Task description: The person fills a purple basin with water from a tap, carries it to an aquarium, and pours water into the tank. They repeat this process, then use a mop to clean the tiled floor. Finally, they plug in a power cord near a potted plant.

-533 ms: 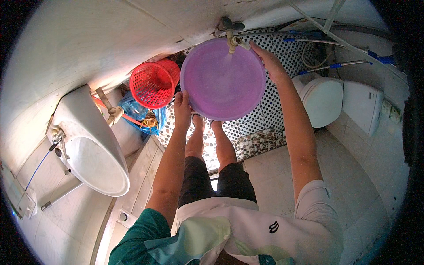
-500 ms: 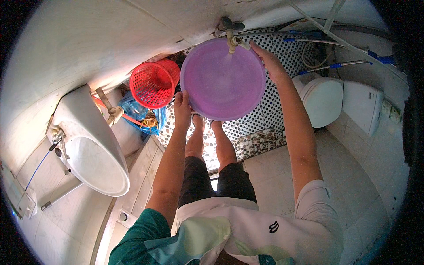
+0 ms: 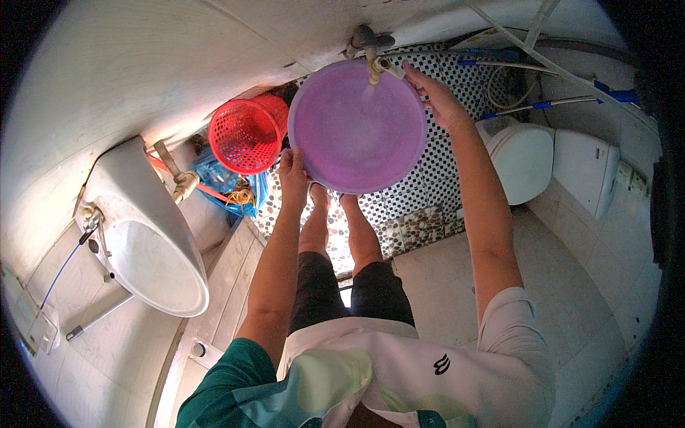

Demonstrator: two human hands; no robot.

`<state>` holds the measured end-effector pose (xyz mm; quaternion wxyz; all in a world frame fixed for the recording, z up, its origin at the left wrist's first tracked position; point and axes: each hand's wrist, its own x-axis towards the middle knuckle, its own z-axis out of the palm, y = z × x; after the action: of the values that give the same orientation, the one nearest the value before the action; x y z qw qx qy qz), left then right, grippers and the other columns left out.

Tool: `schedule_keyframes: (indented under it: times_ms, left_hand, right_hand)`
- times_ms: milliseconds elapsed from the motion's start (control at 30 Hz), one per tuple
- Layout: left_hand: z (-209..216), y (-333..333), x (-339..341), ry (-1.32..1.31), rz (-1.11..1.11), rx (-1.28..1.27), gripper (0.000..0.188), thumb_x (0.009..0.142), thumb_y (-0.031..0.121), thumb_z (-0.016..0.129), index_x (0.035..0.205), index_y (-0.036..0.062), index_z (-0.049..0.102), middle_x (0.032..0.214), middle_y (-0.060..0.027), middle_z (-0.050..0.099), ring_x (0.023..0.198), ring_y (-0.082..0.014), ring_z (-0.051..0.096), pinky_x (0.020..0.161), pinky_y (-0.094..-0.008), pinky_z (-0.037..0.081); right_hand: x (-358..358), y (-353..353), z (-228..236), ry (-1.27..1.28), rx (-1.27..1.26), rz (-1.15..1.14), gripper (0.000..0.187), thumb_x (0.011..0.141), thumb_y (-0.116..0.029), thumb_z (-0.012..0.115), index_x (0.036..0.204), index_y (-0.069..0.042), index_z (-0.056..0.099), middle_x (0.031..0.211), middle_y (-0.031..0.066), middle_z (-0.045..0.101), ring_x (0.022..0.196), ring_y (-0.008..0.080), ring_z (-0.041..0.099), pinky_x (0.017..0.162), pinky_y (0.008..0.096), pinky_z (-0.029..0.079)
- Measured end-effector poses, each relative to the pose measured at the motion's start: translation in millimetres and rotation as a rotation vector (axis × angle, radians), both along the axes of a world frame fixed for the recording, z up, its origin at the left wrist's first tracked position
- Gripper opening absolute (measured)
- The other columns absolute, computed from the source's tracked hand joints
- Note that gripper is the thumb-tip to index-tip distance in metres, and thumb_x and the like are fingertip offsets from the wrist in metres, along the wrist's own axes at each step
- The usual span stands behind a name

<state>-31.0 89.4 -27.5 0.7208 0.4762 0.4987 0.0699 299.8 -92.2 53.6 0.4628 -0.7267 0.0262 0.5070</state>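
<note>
A round purple basin [image 3: 357, 135] sits under the wall tap [image 3: 372, 70], and water streams from the tap's mouth into it. My left hand [image 3: 292, 173] grips the basin's near left rim, thumb on top, the other fingers hidden beneath. At the far right rim, my right hand [image 3: 437, 100] stretches out with its fingers apart, the tips close to the tap's handle [image 3: 389, 68]. I cannot tell whether those fingertips touch the handle or the rim.
Left of the basin stands a red perforated basket [image 3: 246, 137], beside a blue plastic bag [image 3: 214, 171]. A white washbasin [image 3: 153, 264] juts from the left wall. At right are a white toilet [image 3: 524, 164] and blue-and-silver poles [image 3: 553, 105]. Pebble-patterned and checkered tiles [image 3: 439, 153] cover the floor.
The basin has shifted slightly left and away from me, with my left hand still on it. My right hand has moved slightly right, its fingers more spread from the rim. Water keeps running.
</note>
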Motion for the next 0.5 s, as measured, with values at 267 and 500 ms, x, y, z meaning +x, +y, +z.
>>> schedule_keyframes:
  times_ms: [267, 500]
  left_hand:
    - [4.7, -1.6, 3.9, -0.016, 0.039, -0.002, 0.026, 0.112, 0.035, 0.054, 0.098, 0.0125, 0.055, 0.081, 0.0043, 0.05, 0.065, -0.0045, 0.05, 0.05, -0.0224, 0.047]
    - [-0.8, 3.1, -3.5, -0.028, -0.013, -0.019, 0.04, 0.11, 0.039, 0.056, 0.133, 0.0066, 0.058, 0.11, -0.0046, 0.065, 0.089, -0.0131, 0.065, 0.056, -0.0263, 0.057]
  right_hand:
    - [0.8, 0.2, -4.6, 0.001, 0.005, -0.013, 0.107, 0.082, -0.089, 0.057, 0.148, -0.005, 0.059, 0.15, 0.0205, 0.055, 0.131, 0.0345, 0.052, 0.112, 0.0492, 0.036]
    - [2.2, 2.9, -3.4, 0.0, -0.048, -0.02, 0.095, 0.088, -0.082, 0.058, 0.143, -0.004, 0.063, 0.142, 0.0158, 0.065, 0.133, 0.0334, 0.056, 0.116, 0.0517, 0.035]
